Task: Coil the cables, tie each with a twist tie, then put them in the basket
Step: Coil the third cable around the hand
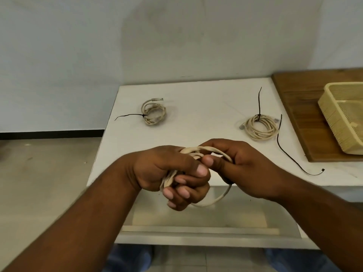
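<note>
I see the loosely coiled cream cable (208,148) held above the near edge of the white bench (196,91). The left hand (170,173) is fisted round its bundle and the right hand (247,169) pinches a loop. The fingers hide most turns. Behind lie the left tied coil (154,112) and the right tied coil (259,127), with a loose black twist tie (282,148) just beside the latter. The beige plastic basket (332,116) is cut off at the right.

Bare left hand (169,171) and right hand (245,167), bare forearms (88,213), short plain fingernails (202,170); blurred blue trouser legs (129,258) low in the view.
</note>
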